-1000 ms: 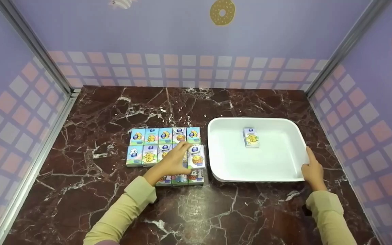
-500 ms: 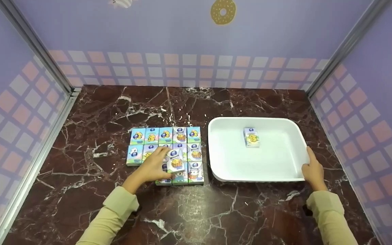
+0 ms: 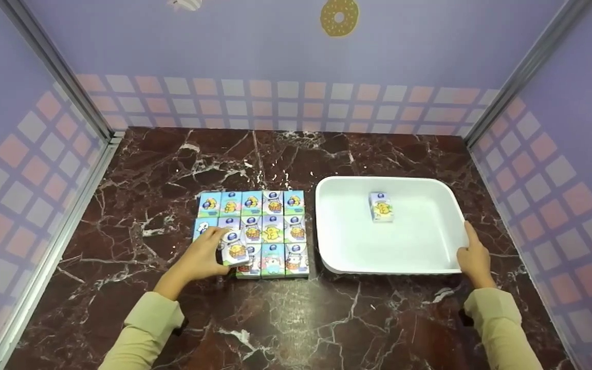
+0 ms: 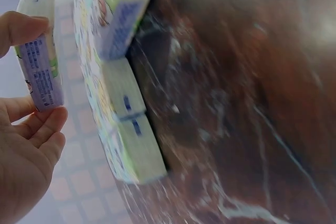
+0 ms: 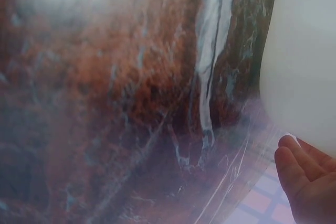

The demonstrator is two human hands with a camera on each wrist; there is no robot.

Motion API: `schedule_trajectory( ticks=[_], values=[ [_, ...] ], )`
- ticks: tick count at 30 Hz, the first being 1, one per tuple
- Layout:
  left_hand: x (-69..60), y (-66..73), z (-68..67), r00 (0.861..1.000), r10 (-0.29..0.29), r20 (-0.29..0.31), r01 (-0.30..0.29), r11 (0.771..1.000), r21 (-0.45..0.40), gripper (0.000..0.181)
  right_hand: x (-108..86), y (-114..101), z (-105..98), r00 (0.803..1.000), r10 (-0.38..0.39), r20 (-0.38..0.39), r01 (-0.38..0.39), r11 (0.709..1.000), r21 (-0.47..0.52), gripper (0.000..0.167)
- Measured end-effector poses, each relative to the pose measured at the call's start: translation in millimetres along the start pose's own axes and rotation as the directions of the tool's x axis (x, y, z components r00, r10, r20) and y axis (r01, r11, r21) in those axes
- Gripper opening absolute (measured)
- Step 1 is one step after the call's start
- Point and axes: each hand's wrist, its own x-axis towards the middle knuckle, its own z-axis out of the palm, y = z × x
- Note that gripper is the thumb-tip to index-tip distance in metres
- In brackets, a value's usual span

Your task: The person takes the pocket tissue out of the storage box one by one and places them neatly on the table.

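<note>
My left hand point(image 3: 199, 261) pinches a small tissue pack point(image 3: 235, 251) between thumb and fingers, raised above the front-left part of a block of similar tissue packs point(image 3: 273, 234). In the left wrist view the held tissue pack point(image 4: 41, 74) is apart from the packs below it. The block stands in close rows, its front row shorter on the left. My right hand point(image 3: 474, 261) grips the right side of a white plastic tub point(image 3: 393, 257) near its front corner. Inside the tub, towards the back, lies one tissue pack point(image 3: 381, 207).
The packs and tub stand side by side on a dark red marble-patterned table point(image 3: 296, 324), a narrow gap between them. Purple panels with pink and white squares point(image 3: 275, 97) enclose the back and both sides, joined by metal posts.
My left hand has carried the tissue pack leftward from the right side of the block, uncovering the packs beneath its earlier place. My right hand has stayed on the tub.
</note>
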Motion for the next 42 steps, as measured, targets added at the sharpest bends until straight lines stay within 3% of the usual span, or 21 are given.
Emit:
schedule_trajectory(
  ticks=[13, 19, 30, 42],
  values=[
    [-17.6, -21.7, 2.5, 0.999, -0.03, 0.017, 0.029, 0.998, 0.056, 0.085, -1.2, -1.4, -0.8, 1.0, 0.003, 0.017, -0.003, 1.0, -0.007, 0.066],
    [-20.6, -23.2, 12.5, 1.0, 0.012, 0.012, -0.013, 0.997, 0.081, 0.083, -1.2, -1.3, -0.5, 1.0, 0.007, 0.019, -0.007, 1.0, -0.006, 0.067],
    [-23.6, -23.3, 24.6, 0.998, 0.024, -0.063, -0.016, 0.991, 0.13, 0.072, -0.8, -1.2, -0.8, 1.0, 0.009, 0.021, -0.009, 1.0, -0.011, 0.067],
    [-21.1, -19.9, 25.9, 0.999, 0.014, -0.032, -0.008, 0.986, 0.166, 0.066, 0.0, 0.2, -0.1, 1.0, 0.008, 0.017, -0.008, 1.0, -0.002, 0.066]
  ],
)
